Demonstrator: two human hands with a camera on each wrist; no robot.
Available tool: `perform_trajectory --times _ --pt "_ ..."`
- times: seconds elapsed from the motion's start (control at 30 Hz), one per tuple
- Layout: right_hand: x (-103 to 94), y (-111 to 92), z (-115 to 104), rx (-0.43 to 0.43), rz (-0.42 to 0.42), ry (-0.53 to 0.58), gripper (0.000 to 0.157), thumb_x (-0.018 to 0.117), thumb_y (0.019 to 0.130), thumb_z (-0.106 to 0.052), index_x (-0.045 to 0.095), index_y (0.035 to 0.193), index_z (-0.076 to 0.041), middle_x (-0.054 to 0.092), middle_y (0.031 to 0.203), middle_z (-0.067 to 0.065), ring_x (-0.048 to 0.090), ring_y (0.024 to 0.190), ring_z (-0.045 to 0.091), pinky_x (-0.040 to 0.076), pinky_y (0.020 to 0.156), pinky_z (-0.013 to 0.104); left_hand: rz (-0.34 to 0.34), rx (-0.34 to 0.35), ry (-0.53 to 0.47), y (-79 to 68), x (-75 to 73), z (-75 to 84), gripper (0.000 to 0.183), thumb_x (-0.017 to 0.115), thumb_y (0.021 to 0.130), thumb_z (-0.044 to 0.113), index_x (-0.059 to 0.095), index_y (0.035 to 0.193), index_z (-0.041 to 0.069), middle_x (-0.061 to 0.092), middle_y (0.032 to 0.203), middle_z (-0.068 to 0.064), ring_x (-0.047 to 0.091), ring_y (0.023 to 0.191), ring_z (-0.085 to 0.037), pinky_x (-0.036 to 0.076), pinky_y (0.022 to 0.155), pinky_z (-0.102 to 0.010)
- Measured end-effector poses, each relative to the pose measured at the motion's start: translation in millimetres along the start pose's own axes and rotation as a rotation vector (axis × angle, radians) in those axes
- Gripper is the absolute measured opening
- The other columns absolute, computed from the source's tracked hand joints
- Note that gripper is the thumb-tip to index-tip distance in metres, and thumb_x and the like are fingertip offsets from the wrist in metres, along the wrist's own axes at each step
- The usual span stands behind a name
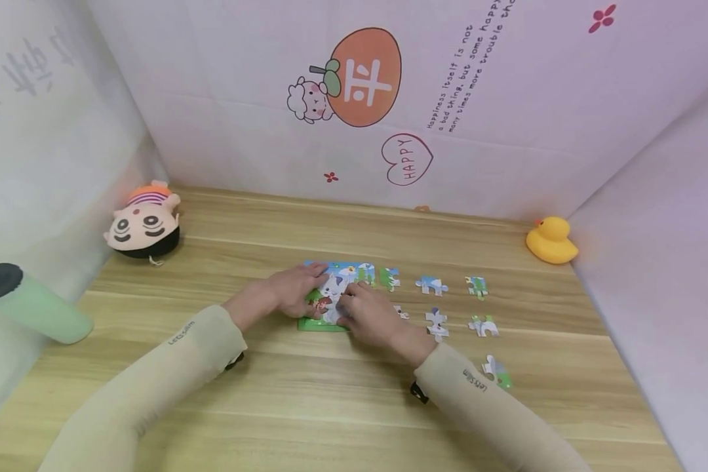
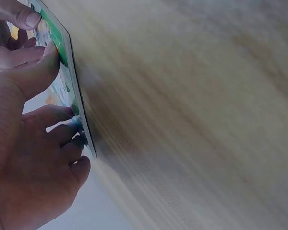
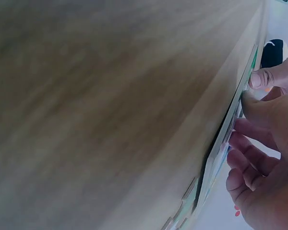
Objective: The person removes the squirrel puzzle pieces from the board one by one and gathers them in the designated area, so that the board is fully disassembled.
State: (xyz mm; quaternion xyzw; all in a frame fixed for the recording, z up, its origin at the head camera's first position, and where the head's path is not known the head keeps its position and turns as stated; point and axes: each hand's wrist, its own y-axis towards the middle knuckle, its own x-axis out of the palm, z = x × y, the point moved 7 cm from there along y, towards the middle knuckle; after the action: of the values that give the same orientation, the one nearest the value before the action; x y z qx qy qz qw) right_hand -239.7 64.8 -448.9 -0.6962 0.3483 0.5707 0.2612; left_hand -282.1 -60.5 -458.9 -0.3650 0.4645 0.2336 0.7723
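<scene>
A picture puzzle in a flat board [image 1: 333, 288] lies on the table, showing a grey-white cartoon cat with green and blue around it. My left hand [image 1: 297, 288] rests on the board's left side, its thumb near the lower edge and the other fingers toward the top. On the right part of the puzzle, the fingertips of my right hand [image 1: 372, 316] press down, the fingers bent. Its thumb [image 3: 253, 109] touches the board near the edge in the right wrist view. Whether a piece is under those fingertips is hidden.
Several loose jigsaw pieces [image 1: 432, 284] lie in rough rows to the right; one piece [image 1: 401, 313] is partly behind my right hand. A yellow rubber duck [image 1: 551, 240] sits at the back right. A plush doll [image 1: 145, 223] and a green bottle [image 1: 41, 305] are on the left.
</scene>
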Motion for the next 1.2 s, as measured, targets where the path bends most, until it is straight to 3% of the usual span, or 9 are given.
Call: perform_trajectory --times 0.3,0.57,0.73,0.97,1.2 --pt "5.0 2.2 8.5 0.127 -0.044 0.101 0.04 0.08 0.092 -0.023 0.067 0.127 -0.006 0.068 0.112 0.009 0.064 0.104 0.024 0.059 0.092 0.039 -0.005 -0.007 0.036 1.8 -1.3 7.0 0.089 0.075 0.095 0.041 0.03 0.162 0.002 0.015 0.176 -0.016 0.014 0.165 -0.033 0.015 0.136 -0.051" --pt "3.5 -2.3 2.1 0.075 -0.052 0.12 0.03 0.075 0.095 -0.012 0.069 0.123 -0.008 0.062 0.112 0.01 0.058 0.093 0.018 0.056 0.082 0.033 -0.011 0.001 0.055 3.4 -1.6 10.8 0.088 0.076 0.094 0.038 0.033 0.161 0.001 0.018 0.175 -0.019 0.017 0.164 -0.035 0.017 0.136 -0.051" --pt "-4.4 -11.9 -6.2 0.019 -0.01 0.152 0.016 0.067 0.099 -0.009 0.068 0.115 -0.009 0.071 0.108 0.008 0.069 0.095 0.021 0.062 0.085 0.035 -0.012 0.003 0.05 4.3 -0.6 11.5 0.088 0.076 0.094 0.039 0.034 0.161 0.0 0.018 0.174 -0.02 0.017 0.164 -0.037 0.018 0.135 -0.052" --pt "-30.2 -45.0 -0.9 -0.074 0.102 0.207 0.006 0.069 0.097 -0.006 0.068 0.102 -0.007 0.075 0.096 0.007 0.072 0.088 0.018 0.063 0.08 0.031 -0.024 0.025 0.04 6.7 0.6 11.9 0.091 0.074 0.095 0.041 0.029 0.162 0.0 0.015 0.175 -0.019 0.014 0.165 -0.036 0.015 0.136 -0.051" --pt "-52.0 -87.7 43.5 -0.004 0.059 0.221 0.013 0.075 0.09 0.003 0.071 0.098 -0.005 0.072 0.085 0.004 0.06 0.073 0.009 0.053 0.064 0.02 -0.046 -0.009 0.034 3.0 0.5 4.5 0.09 0.072 0.097 0.04 0.027 0.163 0.0 0.011 0.176 -0.019 0.012 0.165 -0.037 0.015 0.136 -0.051"
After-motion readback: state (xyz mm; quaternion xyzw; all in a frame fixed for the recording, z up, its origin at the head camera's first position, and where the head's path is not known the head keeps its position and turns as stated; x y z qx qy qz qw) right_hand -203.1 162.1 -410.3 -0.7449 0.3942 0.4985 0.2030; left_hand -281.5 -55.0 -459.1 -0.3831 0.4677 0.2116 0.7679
